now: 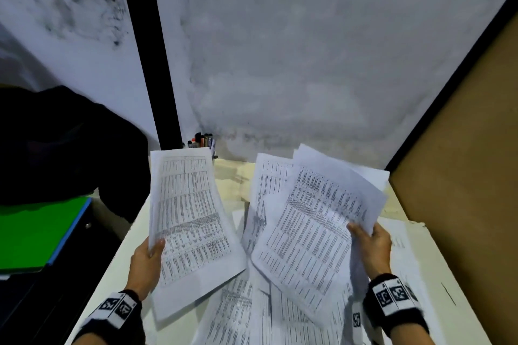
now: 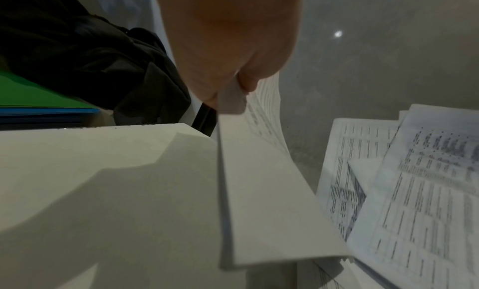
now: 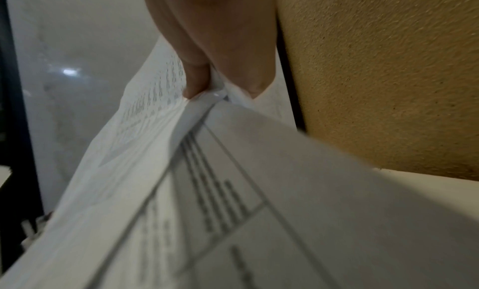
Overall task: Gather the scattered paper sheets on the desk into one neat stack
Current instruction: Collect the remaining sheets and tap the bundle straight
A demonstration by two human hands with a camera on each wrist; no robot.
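My left hand point(image 1: 147, 258) pinches the left edge of a printed sheet point(image 1: 190, 218) and holds it raised above the white desk point(image 1: 117, 266). In the left wrist view the thumb and fingers point(image 2: 233, 82) clamp that sheet point(image 2: 259, 201) near its corner. My right hand point(image 1: 370, 244) grips a loose bundle of printed sheets point(image 1: 316, 221) by its right edge, fanned and lifted. The right wrist view has the fingers point(image 3: 207, 72) squeezing the bundle point(image 3: 181, 170). More printed sheets point(image 1: 246, 314) lie overlapping on the desk under both hands.
A cup of pens point(image 1: 200, 141) stands at the back of the desk by a black post point(image 1: 145, 50). A brown board point(image 1: 462, 162) walls off the right side. A dark bag point(image 1: 70, 148) and a green folder point(image 1: 36, 232) lie to the left, off the desk.
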